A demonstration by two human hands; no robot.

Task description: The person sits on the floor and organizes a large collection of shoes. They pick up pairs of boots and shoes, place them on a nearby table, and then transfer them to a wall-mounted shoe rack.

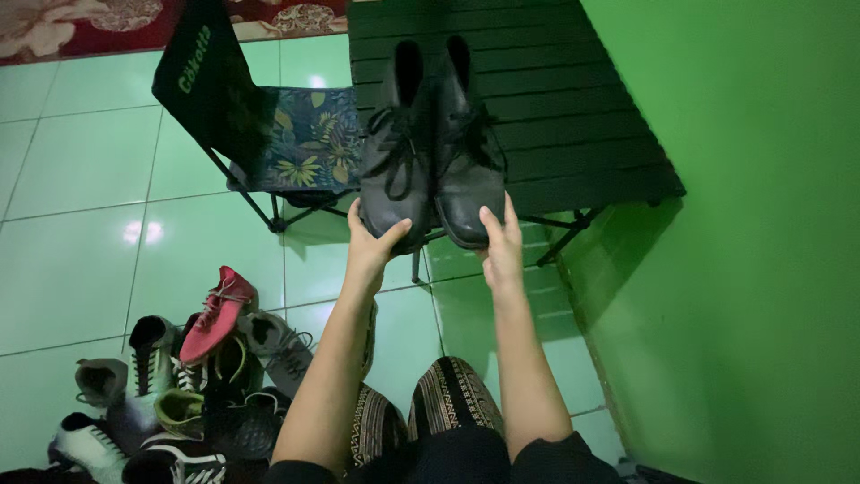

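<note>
Presently both hands grip footwear at the near edge of a table. Left hand (370,244): fingers curled up around the toe of the left black boot (395,161), thumb on the toe cap, hand closed on it. Right hand (502,244): fingers pressed against the toe of the right black boot (468,157), thumb alongside, likewise closed on the toe.

Boots: pair of black lace-up ankle boots, side by side and touching along their inner edges. Long axis of each runs near to far. Toes point near, toward the person; heels and open ankle collars point far. Laces loose, hanging across the uppers. Soles rest on the table, toes overhanging its near edge slightly.

Support: black slatted folding table (573,108), slats running left to right, crossed legs visible below the near edge.

Just left of the table: a folding camp chair (269,125), dark back, floral-print seat.

Near left, on the pale tiled floor (81,251): a heap of mixed shoes (179,394), a red shoe (218,309) on top.

Right side: a green wall (761,269). Far left: a red patterned rug (72,27).
</note>
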